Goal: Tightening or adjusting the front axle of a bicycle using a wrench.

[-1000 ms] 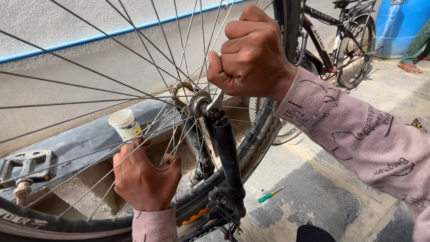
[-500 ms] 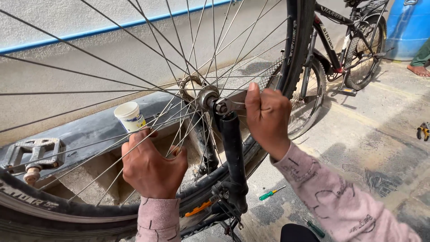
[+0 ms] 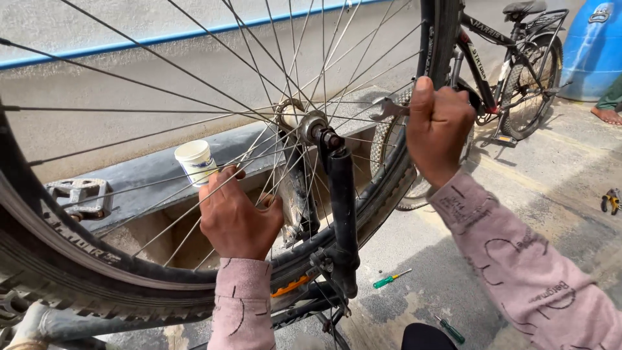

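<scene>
Grip, right hand [image 3: 442,126]: fist closed on spanner [image 3: 389,108], raised beside tyre [image 3: 440,39].
Grip, left hand [image 3: 236,220]: fingers curled among spokes [image 3: 194,84], steadying upturned wheel.
Axle nut [image 3: 330,139]: apart from spanner, lower-left of right hand.
Progress: judged mid-job; nut on, spanner off it.
Surroundings: paper cup [image 3: 194,161], screwdriver [image 3: 391,279] on floor.

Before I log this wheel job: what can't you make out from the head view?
- Spanner: handle hidden inside the right hand.
- Left hand: fingertips lost behind the spokes; what they grip is unclear.
- Tool on the ground: cut by the right edge.
</scene>
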